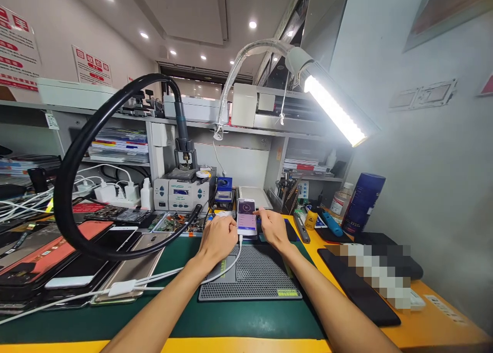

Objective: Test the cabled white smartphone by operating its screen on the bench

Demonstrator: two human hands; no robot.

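White smartphone (247, 220): twelve o'clock, beyond the grey perforated mat (265, 273). My left hand (220, 236) grips its nine-o'clock edge; my right hand (274, 227), loosely open, extends one finger to its three-o'clock edge.

Yellow bench (458, 334): green mat (173, 319) on it, black slab (358, 286) right, yellow jar (311, 220) farther back.

My phone (247, 220), mid-frame: white border, screen dark purple above, pale lilac below. White cable (240, 244) below it. My pad (265, 271), lower centre: grey, dotted all over, yellow-green label (289, 293). Sheet (192, 317) under pad: dark green. Table (423, 332), lower right: yellow-orange. Right: dark blue can (364, 199).
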